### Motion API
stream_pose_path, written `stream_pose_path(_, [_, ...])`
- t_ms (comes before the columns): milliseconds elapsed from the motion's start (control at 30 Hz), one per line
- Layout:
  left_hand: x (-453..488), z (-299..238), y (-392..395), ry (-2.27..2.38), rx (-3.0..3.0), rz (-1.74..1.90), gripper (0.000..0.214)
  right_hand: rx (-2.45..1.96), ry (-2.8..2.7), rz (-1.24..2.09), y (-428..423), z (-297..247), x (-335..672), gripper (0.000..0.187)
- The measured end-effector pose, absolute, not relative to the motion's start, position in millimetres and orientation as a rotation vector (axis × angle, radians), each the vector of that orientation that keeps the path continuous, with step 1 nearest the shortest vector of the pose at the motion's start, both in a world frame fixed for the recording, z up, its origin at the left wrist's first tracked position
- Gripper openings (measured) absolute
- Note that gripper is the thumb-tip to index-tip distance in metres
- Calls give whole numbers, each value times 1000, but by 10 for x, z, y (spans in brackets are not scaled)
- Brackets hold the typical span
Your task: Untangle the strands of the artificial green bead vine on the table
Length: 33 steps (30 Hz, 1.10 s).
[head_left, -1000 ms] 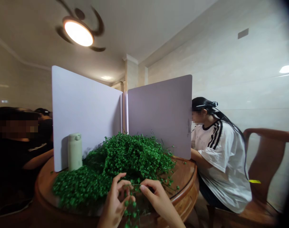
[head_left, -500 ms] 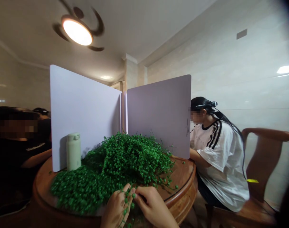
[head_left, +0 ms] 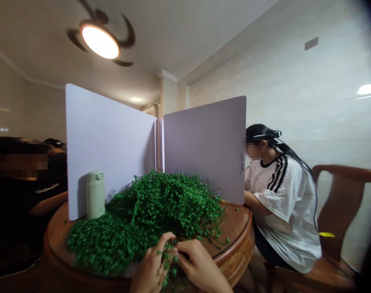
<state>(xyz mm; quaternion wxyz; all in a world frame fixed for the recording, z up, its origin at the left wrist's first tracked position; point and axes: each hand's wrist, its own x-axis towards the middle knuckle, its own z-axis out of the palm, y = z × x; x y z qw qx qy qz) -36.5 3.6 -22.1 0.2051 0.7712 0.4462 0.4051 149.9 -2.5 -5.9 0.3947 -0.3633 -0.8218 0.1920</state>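
Both of your hands are at the near edge of the one round wooden bench [head_left: 242, 215], with one green beaded strand [head_left: 165, 255] between them. Your left hand [head_left: 149, 266] has its grip closed on the strand, and your right hand [head_left: 197, 262] pinches it between thumb and fingertips; the strand hangs below your fingers, its beads too blurred to count. Past your hands you have two masses of the same greenery, running together: one tall heap [head_left: 173, 199] toward the middle and one lower pile [head_left: 103, 248] at your left. One pale green bottle [head_left: 95, 195] stands upright just behind the lower pile. Two broad pale panels, one left [head_left: 112, 150] and one right [head_left: 204, 150], stand behind it all. Around you are three people: two in dark clothes at your left, one in a white shirt [head_left: 286, 203] at your right, on one wooden chair [head_left: 341, 203]. One ceiling fan [head_left: 100, 40] with one lit lamp hangs overhead.
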Motion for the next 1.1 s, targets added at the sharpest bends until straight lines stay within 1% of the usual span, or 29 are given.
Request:
stream_pose_path(133, [-390,-257,56,1154,2129,1125,44,-927,-2087,482,-24,-60,1504,33])
stream_pose_path(233, [-375,-239,72,1033,2109,1160,38,-921,-2076,489,-16,-65,1508,37])
stream_pose_path(400, [-341,-257,117,1003,2031,1299,30,-917,-2021,509,-3,-68,1511,37])
stream_pose_path(500, [-326,-270,128,1011,2025,1362,34,-942,-1993,500,0,-71,1516,36])
stream_pose_path(633, [-311,-218,81,1013,2135,1278,41,-951,-1994,501,2,-68,1534,37])
stream_pose_path(767, [-307,-182,30,1017,2186,1192,45,-891,-2017,578,13,-74,1564,42])
stream_pose_path(1000, [-349,-185,-66,858,2219,1289,47,-834,-1957,637,66,-124,1626,49])
stream_pose_path(1100, [-363,-197,-62,906,2225,1257,46,-840,-1909,663,97,-120,1653,55])
